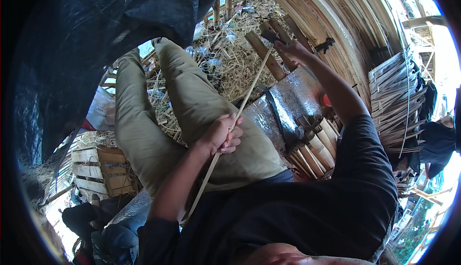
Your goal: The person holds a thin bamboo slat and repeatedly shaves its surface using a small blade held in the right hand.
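Note:
A long, thin bamboo strip [249, 92] runs slantwise from under my left arm across my thigh to my right hand. My left hand [225, 134] is closed in a fist round its middle, above my right thigh. Farther off to the right, my right hand [294, 51] is at the strip's far tip, its fingers bent. A dark, blade-like tool [270, 36] sticks out beside these fingers, and the hand seems closed on it. The grip itself is partly hidden.
Split bamboo pieces [321, 147] lie in a bundle by my right hip, beside a shiny silver sheet [300, 89]. Tall bamboo slats [336, 20] stand at the right. Shavings [240, 39] litter the ground. A wooden crate [102, 171] is at left; dark plastic sheeting [96, 39] hangs above it.

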Available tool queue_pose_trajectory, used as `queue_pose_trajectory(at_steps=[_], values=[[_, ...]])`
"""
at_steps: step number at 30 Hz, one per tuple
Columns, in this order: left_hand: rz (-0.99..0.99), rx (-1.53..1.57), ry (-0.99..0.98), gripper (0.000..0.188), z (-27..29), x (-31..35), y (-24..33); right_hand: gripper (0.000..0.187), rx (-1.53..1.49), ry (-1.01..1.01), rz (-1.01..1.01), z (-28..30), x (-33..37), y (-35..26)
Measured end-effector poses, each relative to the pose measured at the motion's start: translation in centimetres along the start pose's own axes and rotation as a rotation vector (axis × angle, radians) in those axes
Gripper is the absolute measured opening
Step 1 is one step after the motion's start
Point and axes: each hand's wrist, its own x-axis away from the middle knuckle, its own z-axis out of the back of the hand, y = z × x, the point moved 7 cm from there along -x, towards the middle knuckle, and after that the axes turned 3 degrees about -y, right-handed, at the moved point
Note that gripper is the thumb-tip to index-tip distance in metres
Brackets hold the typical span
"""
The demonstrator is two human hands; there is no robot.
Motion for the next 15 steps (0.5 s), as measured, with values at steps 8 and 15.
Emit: queue_pose_trajectory(at_steps=[8, 15], values=[[-0.021, 0.011, -0.022, 0.026, -0.3, -0.2, -0.1, 0.078, 0.116, -0.029, -0.027, 0.5, 1.0, 0.8], [-0.012, -0.017, -0.034, 0.027, -0.1, -0.2, -0.4, 0.076, 0.063, -0.064, -0.1, -1.3, 3.6, 1.2]])
